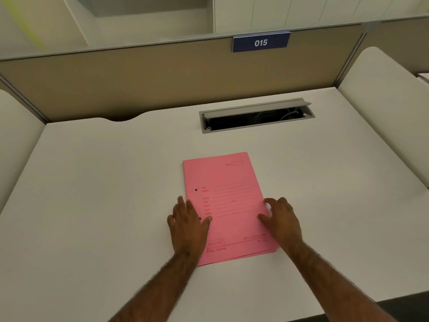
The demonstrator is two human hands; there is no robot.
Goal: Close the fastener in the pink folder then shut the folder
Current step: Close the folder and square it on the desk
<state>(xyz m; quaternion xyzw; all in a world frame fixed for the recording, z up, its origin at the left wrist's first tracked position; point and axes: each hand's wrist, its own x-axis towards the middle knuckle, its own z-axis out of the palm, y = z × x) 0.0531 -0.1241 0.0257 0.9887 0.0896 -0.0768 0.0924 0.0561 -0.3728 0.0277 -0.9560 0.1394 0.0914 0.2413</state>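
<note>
My left hand (188, 220) lies flat and open on the left edge of the pink folder (228, 205). The folder is shut, in the middle of the white desk (97, 182). My right hand (279, 216) rests open on its right edge, holding nothing.
</note>
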